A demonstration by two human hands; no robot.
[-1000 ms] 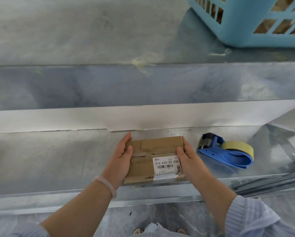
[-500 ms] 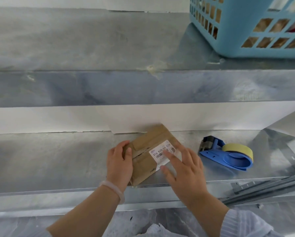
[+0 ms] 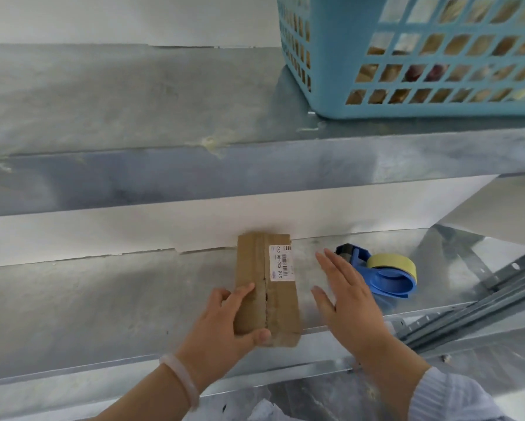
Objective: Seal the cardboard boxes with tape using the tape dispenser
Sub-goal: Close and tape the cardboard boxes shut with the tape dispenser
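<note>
- The lower metal shelf (image 3: 118,299) carries the work. Its sheet surface looks smooth, so I judge a small carton would skate on it if pushed without a steadying hand.
- The left hand (image 3: 224,326), a pale bracelet (image 3: 180,378) on its wrist, grips the near left corner of the box. Its fingers (image 3: 240,294) lie curled over the top face and the thumb is pressed against the near end.
- The cardboard box (image 3: 282,305) lies flat, long axis running away from the person, with its far end close to the back wall and its near end at the shelf's front lip. A centre seam runs its length, and a white barcode label (image 3: 281,262) sits on the far right half. It seems small, light and fairly stiff, though the flaps would likely give under hard pressure along the seam. The sound hold is across the near end or the long sides, leaving the seam free for tape.
- The right hand (image 3: 349,302) hovers between box and dispenser, holding nothing, its fingers (image 3: 334,265) straight and spread.
- The blue tape dispenser (image 3: 388,281) rests on its side just right of that hand, with a yellowish tape roll (image 3: 391,262) mounted on it. It looks like rigid plastic, best taken by the handle, well away from the cutter end at its far tip.
- A blue plastic basket (image 3: 331,56) stands on the upper shelf, far right.
</note>
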